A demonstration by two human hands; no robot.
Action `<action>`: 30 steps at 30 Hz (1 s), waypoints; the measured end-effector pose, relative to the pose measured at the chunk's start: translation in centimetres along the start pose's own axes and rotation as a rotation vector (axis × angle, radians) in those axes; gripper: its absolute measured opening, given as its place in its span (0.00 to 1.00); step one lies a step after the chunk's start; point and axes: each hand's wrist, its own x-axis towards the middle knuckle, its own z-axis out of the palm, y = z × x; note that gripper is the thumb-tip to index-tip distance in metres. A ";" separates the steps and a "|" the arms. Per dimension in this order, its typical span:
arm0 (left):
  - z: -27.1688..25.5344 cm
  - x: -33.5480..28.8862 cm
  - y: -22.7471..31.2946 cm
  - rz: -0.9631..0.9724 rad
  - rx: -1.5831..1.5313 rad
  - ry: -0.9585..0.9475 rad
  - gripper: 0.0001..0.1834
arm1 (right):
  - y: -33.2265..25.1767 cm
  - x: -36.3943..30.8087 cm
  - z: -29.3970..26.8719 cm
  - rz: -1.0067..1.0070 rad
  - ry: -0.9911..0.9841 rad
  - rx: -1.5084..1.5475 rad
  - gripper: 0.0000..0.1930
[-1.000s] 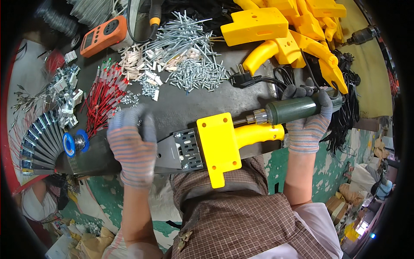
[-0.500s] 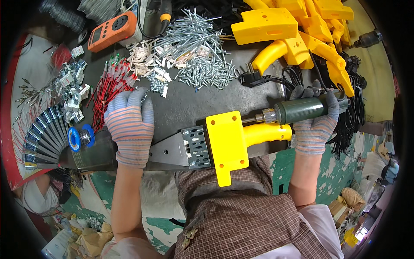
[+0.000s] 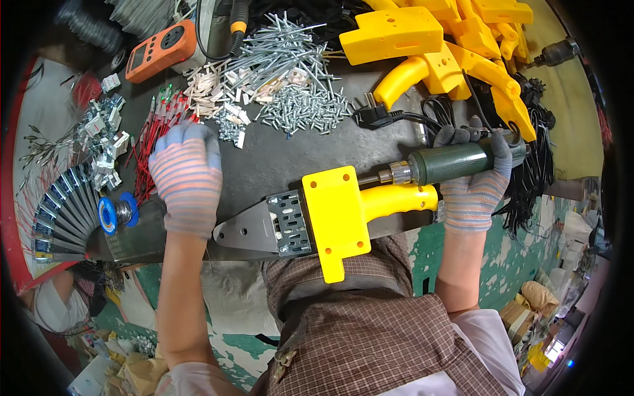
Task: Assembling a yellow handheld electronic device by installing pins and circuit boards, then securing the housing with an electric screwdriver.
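My right hand [image 3: 477,178] is wrapped round a dark green electric screwdriver [image 3: 456,160], its bit pointing left above a yellow handle. Below the bit lies a yellow plastic housing [image 3: 337,218] with holes near its corners. A perforated metal cage [image 3: 290,223] and a grey tapered plate [image 3: 244,231] stick out of its left side. My left hand [image 3: 187,178], in a striped glove, is closed beside the red-sleeved wires [image 3: 146,152]. Its fingertips are curled out of sight, so what they hold is hidden.
Behind lie a heap of short screws [image 3: 305,109], long bolts [image 3: 284,53], white ceramic pieces [image 3: 205,92] and an orange meter [image 3: 160,51]. Yellow housings [image 3: 396,36] and a black plug [image 3: 373,116] lie at back right. At left are a solder spool [image 3: 119,212] and fanned metal plates [image 3: 69,211].
My left hand has shifted slightly left and away from me, its fingers now more curled. The view has shifted a little; my right hand still grips the screwdriver above the yellow housing.
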 end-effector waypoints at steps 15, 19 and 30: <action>-3.8 -7.3 9.3 -0.268 -0.820 0.044 0.04 | -0.2 -0.3 0.2 0.014 -0.002 -0.019 0.10; -3.7 -7.8 8.9 -0.244 -0.860 0.046 0.05 | 0.0 -0.4 0.1 0.035 -0.073 0.020 0.17; -3.7 -8.1 8.9 -0.250 -0.801 0.016 0.05 | 0.0 -0.4 0.2 0.009 -0.034 0.008 0.17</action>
